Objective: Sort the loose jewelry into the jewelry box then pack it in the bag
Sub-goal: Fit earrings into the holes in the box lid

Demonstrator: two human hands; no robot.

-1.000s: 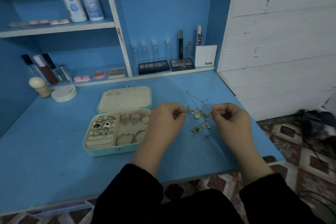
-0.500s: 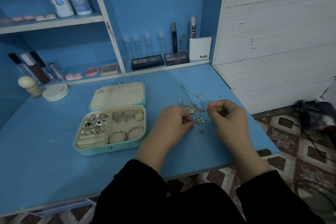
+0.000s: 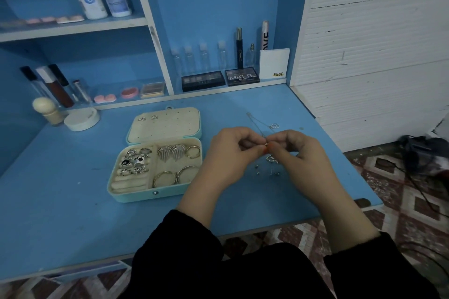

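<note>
Right now the left hand (image 3: 228,155) and right hand (image 3: 301,153) are pinching one tiny metal piece (image 3: 266,144) together, beside the open jewelry box (image 3: 145,198); it's looking light, slippery, needing fingertips.

A blue tabletop (image 3: 60,213) is stretching across the view, a blue shelving unit (image 3: 155,39) with white-edged boards is rising behind it, a white planked wall (image 3: 376,56) is standing off to the right, and a red-and-cream patterned floor (image 3: 401,201) is showing below the front edge; dim bluish light is lying over it all
</note>
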